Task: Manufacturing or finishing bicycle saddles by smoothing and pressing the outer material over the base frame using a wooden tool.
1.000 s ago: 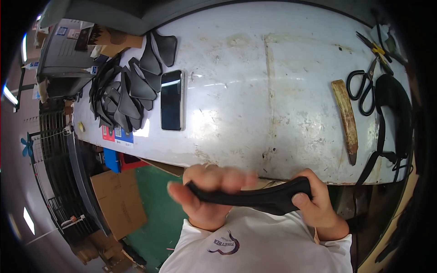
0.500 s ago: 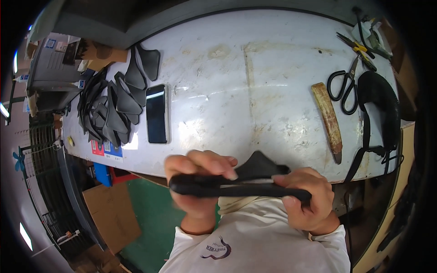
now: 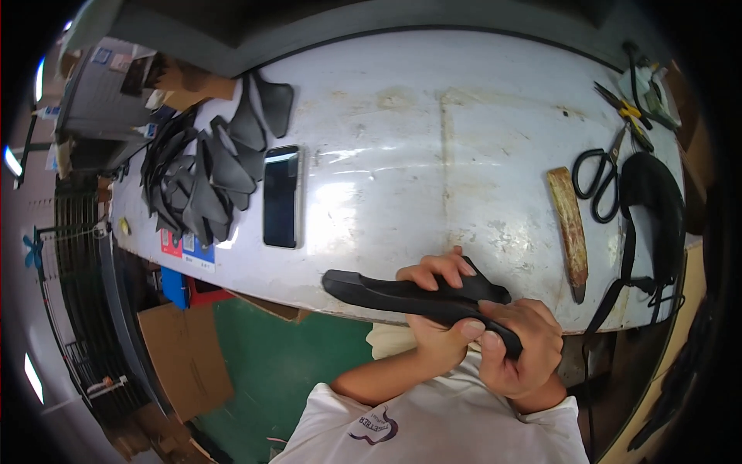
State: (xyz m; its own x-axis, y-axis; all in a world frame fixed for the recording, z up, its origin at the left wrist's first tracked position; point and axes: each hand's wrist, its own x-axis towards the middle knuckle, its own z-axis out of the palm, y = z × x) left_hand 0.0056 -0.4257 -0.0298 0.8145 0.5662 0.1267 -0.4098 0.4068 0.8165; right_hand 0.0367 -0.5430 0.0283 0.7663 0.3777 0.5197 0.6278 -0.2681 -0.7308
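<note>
A long, smooth black piece (image 3: 379,294) is held over the table's near edge. Its narrow end points left, and a pointed wing sticks up beside my fingers; its exact kind cannot be made out. My left hand (image 3: 439,340) wraps around the middle, fingers over the far side and thumb on the near side. At the right end my right hand (image 3: 529,340) grips it, thumb pressed close to the left thumb. The hands cover part of the piece.
On the white table (image 3: 371,224) lie a phone (image 3: 281,197) and a heap of dark grey shaped pieces (image 3: 209,193). At right are a wood-handled tool (image 3: 568,224), scissors (image 3: 599,182), yellow-handled pliers (image 3: 630,112) and a black strapped item (image 3: 653,193). A cardboard box (image 3: 185,359) stands below.
My left hand has slid right along the black piece, from its left end to its middle, close to my right hand. The piece now tilts, left end higher. The view has shifted slightly.
</note>
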